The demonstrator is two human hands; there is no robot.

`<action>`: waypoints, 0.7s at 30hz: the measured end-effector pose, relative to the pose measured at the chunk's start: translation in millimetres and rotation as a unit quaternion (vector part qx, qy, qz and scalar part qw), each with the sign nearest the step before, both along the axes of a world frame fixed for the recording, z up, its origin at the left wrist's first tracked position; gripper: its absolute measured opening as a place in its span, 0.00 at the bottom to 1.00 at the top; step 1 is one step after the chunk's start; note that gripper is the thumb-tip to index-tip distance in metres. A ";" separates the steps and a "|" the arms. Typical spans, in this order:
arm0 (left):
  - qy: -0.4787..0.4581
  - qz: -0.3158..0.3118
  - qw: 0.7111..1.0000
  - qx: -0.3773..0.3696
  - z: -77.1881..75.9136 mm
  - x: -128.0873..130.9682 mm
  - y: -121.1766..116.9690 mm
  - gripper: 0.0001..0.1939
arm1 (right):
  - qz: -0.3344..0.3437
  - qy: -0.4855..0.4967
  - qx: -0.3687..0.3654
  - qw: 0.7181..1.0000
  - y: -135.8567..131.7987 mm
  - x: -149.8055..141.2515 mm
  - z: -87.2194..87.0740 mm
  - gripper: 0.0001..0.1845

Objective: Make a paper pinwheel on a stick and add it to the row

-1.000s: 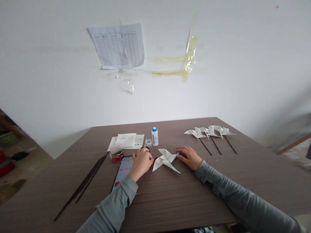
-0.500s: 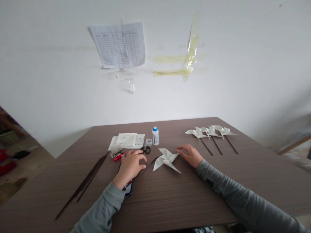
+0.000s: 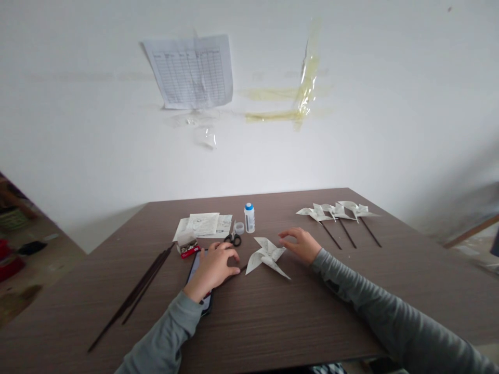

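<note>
A paper pinwheel (image 3: 267, 256) with printed text on its blades lies flat between my two hands. My left hand (image 3: 213, 267) hovers over a phone (image 3: 206, 306), thumb and fingers apart, partly covering it. A thin dark stick (image 3: 231, 279) runs past the left thumb toward the pinwheel; the hand hides part of it, and I see no clear grip on it. On the pinwheel's right side, my right hand (image 3: 303, 245) is curved with thumb and forefinger apart, close to a blade tip. Whether it touches the blade is unclear.
Black-handled scissors (image 3: 233, 239), a tape roll (image 3: 239, 228), a blue-capped white bottle (image 3: 249, 218), a small red box (image 3: 189, 249) and papers (image 3: 205, 224) stand behind. Dark sticks (image 3: 142, 285) lie left. Three finished pinwheels (image 3: 337, 212) on sticks lie back right, before the wall.
My left hand has shifted slightly right and lower, its thumb now nearer the stick. The right hand has moved a little left and up. The pinwheel has stayed in place.
</note>
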State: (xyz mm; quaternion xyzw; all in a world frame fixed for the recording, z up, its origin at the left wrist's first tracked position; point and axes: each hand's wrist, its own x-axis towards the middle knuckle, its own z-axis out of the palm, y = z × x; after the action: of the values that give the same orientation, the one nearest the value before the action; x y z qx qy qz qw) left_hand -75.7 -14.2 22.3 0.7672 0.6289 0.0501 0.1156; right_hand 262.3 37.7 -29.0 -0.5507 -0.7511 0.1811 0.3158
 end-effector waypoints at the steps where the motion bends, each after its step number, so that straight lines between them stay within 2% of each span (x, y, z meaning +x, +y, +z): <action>1: 0.001 0.002 1.000 -0.004 0.5 2.4 -0.1 0.13 | 0.004 -0.016 -0.017 1.000 0.5 -5.2 3.0 0.09; 5: 0.015 0.011 1.000 -0.012 1.9 14.8 0.0 0.16 | -0.004 -0.092 -0.087 0.992 0.8 -27.1 14.2 0.19; 9: 0.011 0.006 1.000 -0.005 0.3 26.7 0.1 0.18 | -0.013 -0.146 -0.127 0.981 -0.6 -42.0 22.6 0.20; 16: -0.009 0.003 1.000 0.028 -6.8 38.3 2.6 0.16 | -0.022 -0.173 -0.129 0.976 -2.7 -48.6 21.9 0.16; 21: 0.002 0.009 1.000 0.018 -3.5 40.8 1.9 0.19 | -0.019 -0.150 -0.131 0.980 -3.0 -47.9 15.8 0.16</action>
State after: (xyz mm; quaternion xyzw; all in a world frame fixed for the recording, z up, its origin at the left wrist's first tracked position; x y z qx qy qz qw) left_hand -34.9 -12.3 18.9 0.7636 0.6350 0.0607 0.0999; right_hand 214.5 34.7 -13.2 -0.6225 -0.7490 0.1872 0.1280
